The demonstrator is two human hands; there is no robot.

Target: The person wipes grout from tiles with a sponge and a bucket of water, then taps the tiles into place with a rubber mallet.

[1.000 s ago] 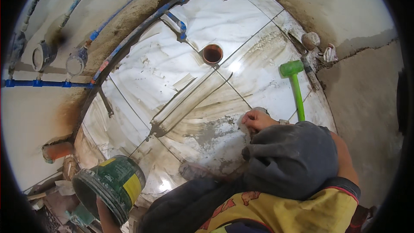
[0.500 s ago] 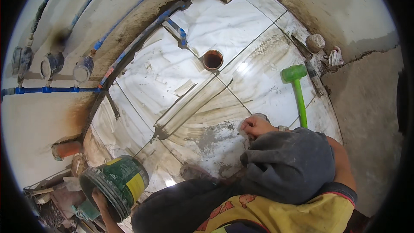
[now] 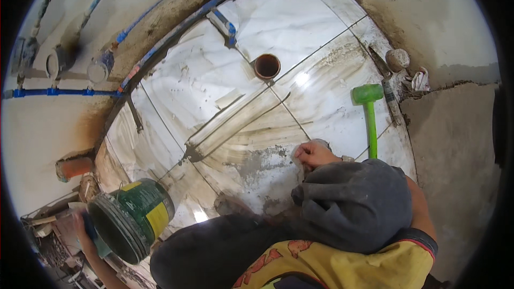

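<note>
My left hand is at the lower left, just outside the rim of a tilted green bucket with a yellow label. Its fingers are smeared and partly hidden, so their grip does not show. The bucket lies with its open mouth toward that hand. My right hand is beside my knee, low over the tiles, its fingers curled together. Whatever may be in those fingers is hidden. On the tiles to its right lies a green mallet, the handle pointing toward me. Grey mortar smears mark the floor near the right hand.
White floor tiles surround a round drain pipe opening. Blue pipes with meters run along the left wall. An orange pipe stub juts out there. Scrap pieces are heaped at lower left; a round block sits at right.
My left hand has come away from the bucket's mouth and moved left, outside the rim. My right hand stays by the knee. The view has shifted slightly.
</note>
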